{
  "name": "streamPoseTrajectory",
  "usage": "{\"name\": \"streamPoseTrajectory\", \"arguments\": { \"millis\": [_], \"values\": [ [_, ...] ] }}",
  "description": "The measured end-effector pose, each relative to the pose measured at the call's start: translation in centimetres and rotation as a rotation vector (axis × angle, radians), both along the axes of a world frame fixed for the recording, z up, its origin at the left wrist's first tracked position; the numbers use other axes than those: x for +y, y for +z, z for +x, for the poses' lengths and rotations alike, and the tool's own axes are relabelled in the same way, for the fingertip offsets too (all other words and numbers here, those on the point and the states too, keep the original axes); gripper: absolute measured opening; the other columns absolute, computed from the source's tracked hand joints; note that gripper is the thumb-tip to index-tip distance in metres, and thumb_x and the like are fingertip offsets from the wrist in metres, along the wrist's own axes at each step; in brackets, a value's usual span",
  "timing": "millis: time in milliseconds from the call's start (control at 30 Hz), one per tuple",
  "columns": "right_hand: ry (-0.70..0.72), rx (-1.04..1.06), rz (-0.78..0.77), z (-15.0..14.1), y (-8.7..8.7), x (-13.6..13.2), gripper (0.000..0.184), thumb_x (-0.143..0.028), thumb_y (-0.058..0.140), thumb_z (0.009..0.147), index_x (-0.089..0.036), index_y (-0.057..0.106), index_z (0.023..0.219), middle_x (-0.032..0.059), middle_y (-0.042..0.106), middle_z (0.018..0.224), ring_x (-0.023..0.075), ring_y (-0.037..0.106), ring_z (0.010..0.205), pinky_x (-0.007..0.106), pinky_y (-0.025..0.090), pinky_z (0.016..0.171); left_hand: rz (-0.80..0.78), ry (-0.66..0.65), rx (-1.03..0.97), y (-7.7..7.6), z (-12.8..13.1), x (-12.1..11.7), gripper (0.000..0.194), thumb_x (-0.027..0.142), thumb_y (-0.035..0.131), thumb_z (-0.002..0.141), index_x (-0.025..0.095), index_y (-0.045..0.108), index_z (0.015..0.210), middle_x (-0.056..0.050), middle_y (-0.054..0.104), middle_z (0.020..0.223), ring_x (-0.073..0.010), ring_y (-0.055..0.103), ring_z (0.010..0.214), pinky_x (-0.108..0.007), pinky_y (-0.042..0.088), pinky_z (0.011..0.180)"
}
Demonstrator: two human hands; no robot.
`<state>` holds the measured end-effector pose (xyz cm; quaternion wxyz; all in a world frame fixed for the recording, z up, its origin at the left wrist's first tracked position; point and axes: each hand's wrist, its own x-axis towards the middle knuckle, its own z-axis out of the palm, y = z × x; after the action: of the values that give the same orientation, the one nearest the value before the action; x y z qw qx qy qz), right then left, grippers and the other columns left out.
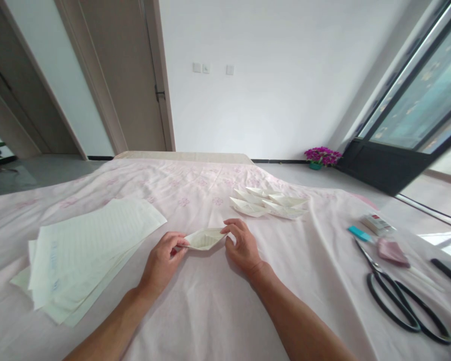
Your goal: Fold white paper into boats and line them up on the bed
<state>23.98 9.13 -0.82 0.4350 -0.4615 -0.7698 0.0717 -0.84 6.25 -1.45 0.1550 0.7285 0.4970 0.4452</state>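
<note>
A folded paper boat (pixel 204 239) lies between my two hands, its hollow facing up and faint ruled lines showing inside. My left hand (pixel 165 258) pinches the boat's left tip between thumb and fingers. At the opposite tip, my right hand (pixel 242 245) has its thumb and fingertips closed on the paper. Just beyond my right hand sits a group of several finished paper boats (pixel 268 202), set close together in rows. Left of my left hand is a fanned stack of ruled paper sheets (pixel 93 250).
A pink flowered cloth (pixel 195 311) covers the surface. To the right lie black-handled scissors (pixel 394 296), a blue item (pixel 359 233), a small box (pixel 378 224), a folded pink cloth (pixel 393 252) and a dark object (pixel 449 273). Purple flowers (pixel 322 156) stand on the floor.
</note>
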Motion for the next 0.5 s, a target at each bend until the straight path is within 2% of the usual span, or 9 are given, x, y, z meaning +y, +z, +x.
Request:
{"name": "streamPoseTrajectory", "arguments": {
  "millis": [100, 267, 400, 500],
  "values": [
    [-0.053, -0.024, 0.049, 0.0, 0.4, -0.4, 0.040, -0.004, 0.048, 0.066, -0.022, 0.062, 0.098, 0.0074, 0.059, 0.113, 0.0229, 0.055, 0.107, 0.039, 0.045, 0.095, 0.060, -0.019, 0.029, 0.1, 0.1, -0.3, 0.005, 0.023, 0.059, 0.084, 0.022, 0.064, 0.084, -0.004, 0.063, 0.096, -0.0156, 0.062, 0.078, -0.025, 0.053, 0.066],
    [-0.095, -0.101, 0.137, -0.6, 1.7, -2.5, 0.044, -0.003, 0.048, 0.065, -0.023, 0.062, 0.102, 0.0066, 0.059, 0.112, 0.0239, 0.054, 0.104, 0.040, 0.043, 0.090, 0.096, -0.035, 0.054, 0.1, 1.0, -1.4, 0.006, 0.027, 0.060, 0.085, 0.023, 0.063, 0.082, -0.004, 0.061, 0.090, -0.0153, 0.062, 0.075, -0.024, 0.054, 0.064],
    [0.000, -0.154, 0.098, -2.1, 2.6, -5.7, 0.039, -0.011, 0.051, 0.071, -0.023, 0.060, 0.107, 0.0058, 0.059, 0.099, 0.0223, 0.055, 0.091, 0.035, 0.044, 0.080, 0.080, 0.024, 0.036, 0.4, 2.4, -2.8, 0.009, 0.031, 0.059, 0.086, 0.023, 0.062, 0.083, -0.002, 0.059, 0.086, -0.0146, 0.062, 0.071, -0.024, 0.054, 0.066],
    [-0.006, -0.185, 0.015, -3.1, 2.9, -7.8, 0.036, -0.016, 0.055, 0.074, -0.024, 0.058, 0.108, 0.0035, 0.061, 0.091, 0.0213, 0.055, 0.085, 0.032, 0.042, 0.075, 0.057, 0.043, 0.049, 0.7, 3.7, -3.8, 0.013, 0.037, 0.060, 0.087, 0.025, 0.061, 0.085, 0.000, 0.059, 0.087, -0.0145, 0.063, 0.069, -0.025, 0.054, 0.066]
  ]
}}
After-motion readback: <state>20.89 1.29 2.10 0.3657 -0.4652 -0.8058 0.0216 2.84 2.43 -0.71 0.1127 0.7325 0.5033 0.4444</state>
